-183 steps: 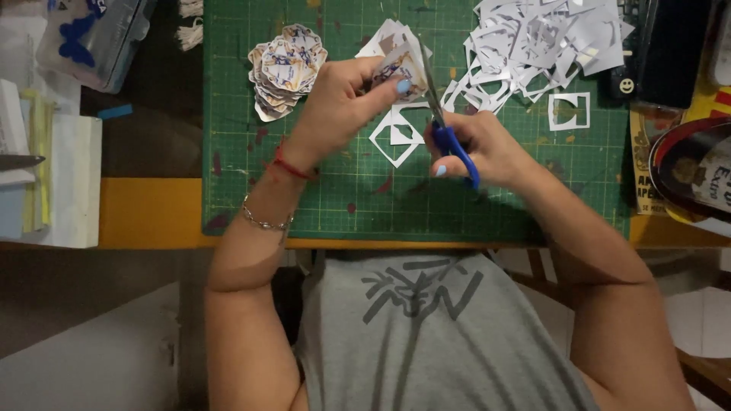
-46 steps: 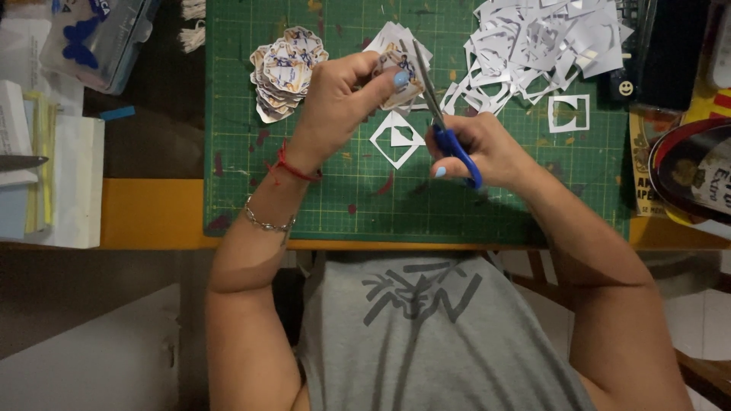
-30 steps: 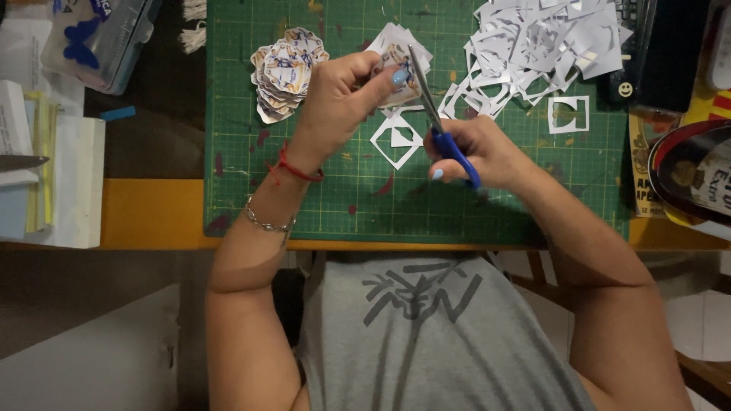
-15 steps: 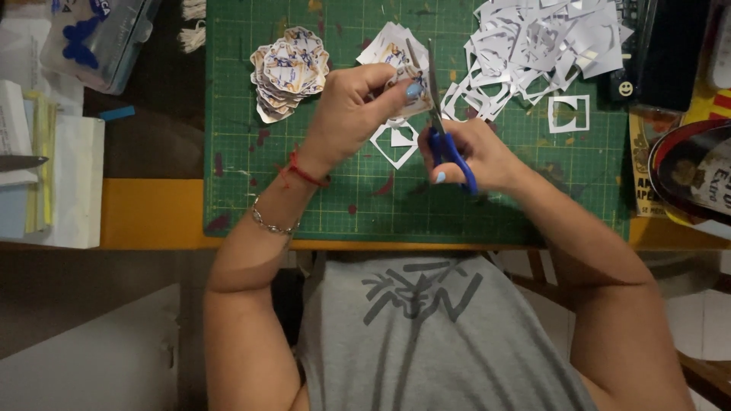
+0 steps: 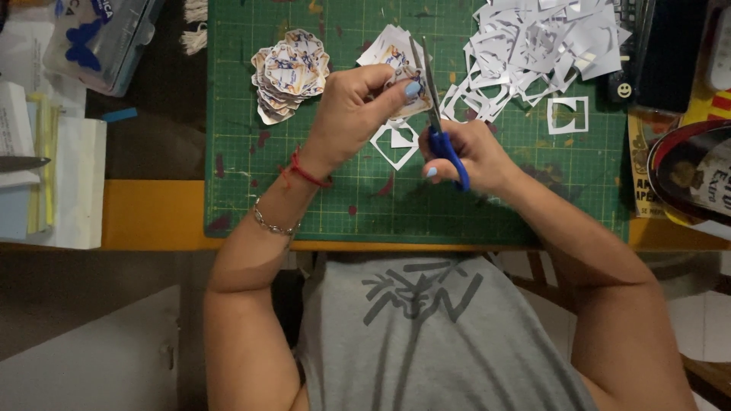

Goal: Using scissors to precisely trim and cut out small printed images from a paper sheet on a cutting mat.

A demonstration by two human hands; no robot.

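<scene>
My left hand pinches a small printed paper piece over the green cutting mat. In my right hand are blue-handled scissors, their blades pointing up and away from me into the paper's right edge. A white square paper offcut lies on the mat just below both hands. A stack of cut-out printed shapes sits to the left of my left hand.
A heap of white paper scraps covers the mat's far right, with one square offcut beside it. A clear plastic box and stacked paper lie left. A dark round tin sits right.
My left hand has turned the printed piece between snips and shifted it slightly left and down. The scissors stay at the paper's edge. The offcut beneath is now more covered by my hands.
</scene>
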